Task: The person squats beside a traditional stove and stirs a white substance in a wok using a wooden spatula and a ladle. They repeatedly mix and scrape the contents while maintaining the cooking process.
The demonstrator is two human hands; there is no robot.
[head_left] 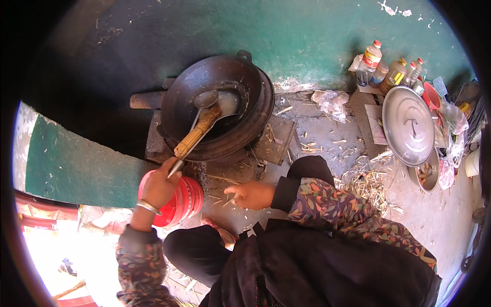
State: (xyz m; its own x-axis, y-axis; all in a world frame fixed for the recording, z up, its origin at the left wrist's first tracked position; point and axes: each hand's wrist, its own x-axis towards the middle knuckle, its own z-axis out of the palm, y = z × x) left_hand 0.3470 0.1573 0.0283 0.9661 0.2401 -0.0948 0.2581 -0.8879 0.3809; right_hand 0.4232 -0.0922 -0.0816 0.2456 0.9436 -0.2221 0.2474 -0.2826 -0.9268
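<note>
A large dark wok (176, 110) sits tilted, with some cloudy liquid at its bottom. My left hand (159, 187) is closed round the handle of a long metal cooking spatula (190, 149), whose far end reaches into the wok. Against the spatula lies a wok brush of bundled stalks (194, 137), its frayed end over the liquid. A metal ladle (205, 99) rests beside the brush, its handle partly hidden behind it. My right hand (253, 195) is held low, away from the wok, fingers curled and the foremost one pointing left; what they may pinch is unclear.
A red bucket (186, 202) stands under my left hand. Straw (365, 184) litters the floor. At right are a metal lid (408, 125), a metal bowl (432, 176) with food pieces, several bottles (369, 62) and a plastic bag (331, 104). A green wall (296, 41) rises behind.
</note>
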